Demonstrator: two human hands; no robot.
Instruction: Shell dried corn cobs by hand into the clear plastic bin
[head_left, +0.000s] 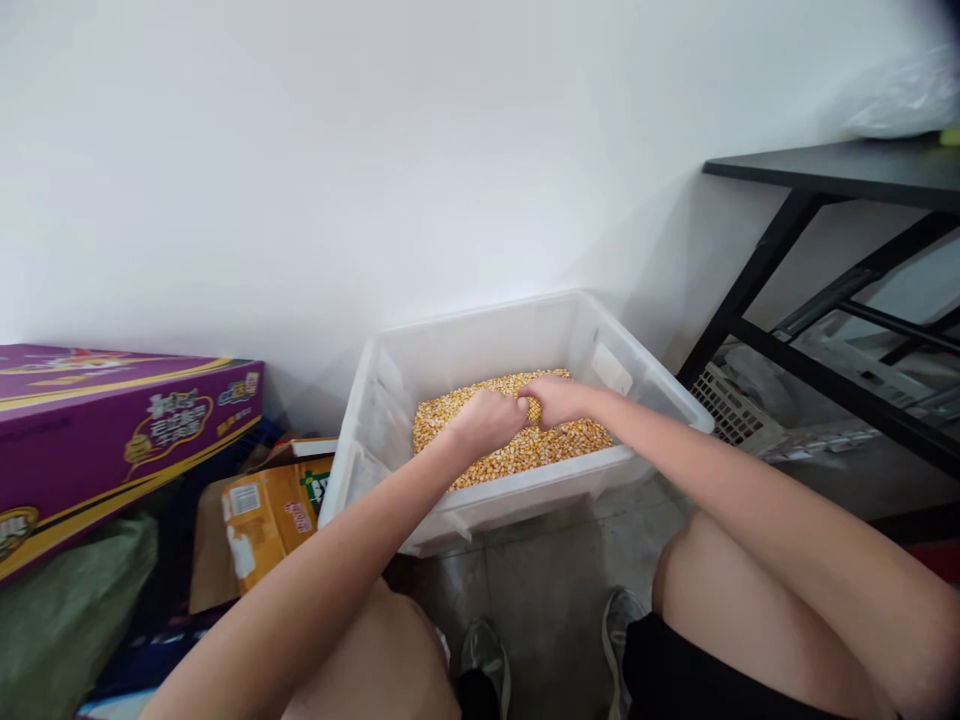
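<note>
Over a white plastic bin (517, 490), both of my hands are closed and close together. An ear of corn (534, 410) with yellow kernels shows between them. My left hand (489, 420) is a fist pressed against its near left side. My right hand (556, 400) has its fingers wrapped round the other end. Much of the ear is hidden by my fingers. Loose corn kernels (502, 466) in yellow and pale orange cover the bottom of the bin beneath my hands.
A purple printed carton (97, 430) and an opened cardboard box with an orange package (262, 520) lie left of the bin. A green sack (75, 590) is below the carton. To the right stands a black metal-framed table (832, 170) with a white plastic basket (731, 405) under it.
</note>
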